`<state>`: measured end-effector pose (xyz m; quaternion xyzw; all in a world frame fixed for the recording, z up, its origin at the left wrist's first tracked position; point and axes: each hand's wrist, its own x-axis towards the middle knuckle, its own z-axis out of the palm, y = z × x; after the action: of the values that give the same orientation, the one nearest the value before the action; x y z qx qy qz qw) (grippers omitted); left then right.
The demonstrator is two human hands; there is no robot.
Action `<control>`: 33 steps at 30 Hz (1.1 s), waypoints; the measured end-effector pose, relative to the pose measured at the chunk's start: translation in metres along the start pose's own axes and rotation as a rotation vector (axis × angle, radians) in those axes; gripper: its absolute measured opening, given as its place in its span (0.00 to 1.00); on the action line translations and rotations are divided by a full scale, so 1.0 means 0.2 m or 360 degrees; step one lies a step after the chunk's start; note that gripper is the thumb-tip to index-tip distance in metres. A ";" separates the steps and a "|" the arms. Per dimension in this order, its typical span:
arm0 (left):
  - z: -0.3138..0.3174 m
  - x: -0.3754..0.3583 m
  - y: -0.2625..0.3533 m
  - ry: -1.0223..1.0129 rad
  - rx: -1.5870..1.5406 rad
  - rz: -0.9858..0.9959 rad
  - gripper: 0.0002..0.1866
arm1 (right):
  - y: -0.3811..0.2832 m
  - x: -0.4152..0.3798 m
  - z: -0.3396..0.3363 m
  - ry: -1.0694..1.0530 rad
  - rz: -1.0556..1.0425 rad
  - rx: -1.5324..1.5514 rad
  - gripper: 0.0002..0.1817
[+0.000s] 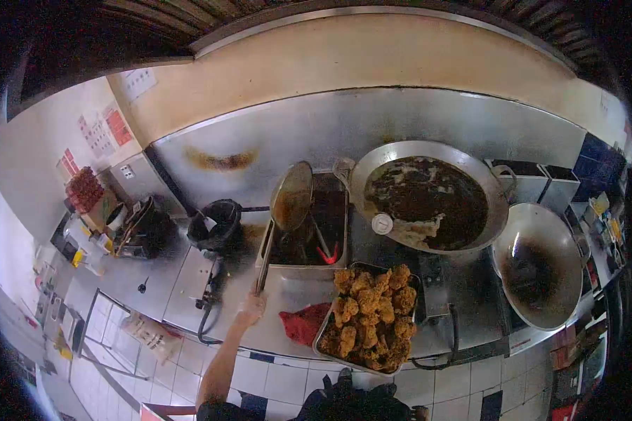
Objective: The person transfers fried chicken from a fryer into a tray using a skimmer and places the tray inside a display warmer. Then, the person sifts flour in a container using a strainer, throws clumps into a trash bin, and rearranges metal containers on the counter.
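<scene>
The long handle of a round skimmer (292, 196) is in the grip of my left hand (253, 307), whose fingers are wrapped round it. The skimmer's wide head is tilted up over a rectangular metal container (307, 271) of dark liquid, where red-tipped tongs (327, 254) also rest. Right of my left hand lies a red cloth (305, 323), beside a metal tray heaped with brown fried pieces (373, 309). My right hand is at most a small dark blur at the bottom edge, right of my body; its fingers cannot be made out.
A large wok (499, 210) of dark oil stands at the back, a round white-faced gauge (382, 224) at its near rim. Another wok (541, 263) tilts at the right. A black bucket (216, 226) stands at the left, and a sack (152, 337) is below the counter.
</scene>
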<state>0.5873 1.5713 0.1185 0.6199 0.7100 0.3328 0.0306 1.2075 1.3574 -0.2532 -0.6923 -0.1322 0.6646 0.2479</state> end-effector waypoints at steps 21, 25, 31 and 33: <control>-0.11 0.04 0.49 -0.0139 0.0068 0.0044 0.31 | 0.37 0.07 -0.11 0.0137 -0.0033 0.0262 0.25; -0.17 0.13 0.63 -0.0028 -0.0324 0.0044 0.30 | 0.34 -0.02 -0.09 0.0196 -0.0072 0.0317 0.24; -0.18 0.33 0.71 0.0027 -0.0582 0.0195 0.29 | 0.47 -0.02 -0.09 0.0263 -0.0164 0.0455 0.23; -0.14 0.34 0.72 0.0034 -0.0459 0.0349 0.29 | 0.55 0.02 -0.09 0.0294 -0.0263 0.0555 0.22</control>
<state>0.6819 1.6220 0.2382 0.6791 0.5833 0.4392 0.0752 1.2097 1.2629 -0.3135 -0.6837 -0.0482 0.5885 0.4288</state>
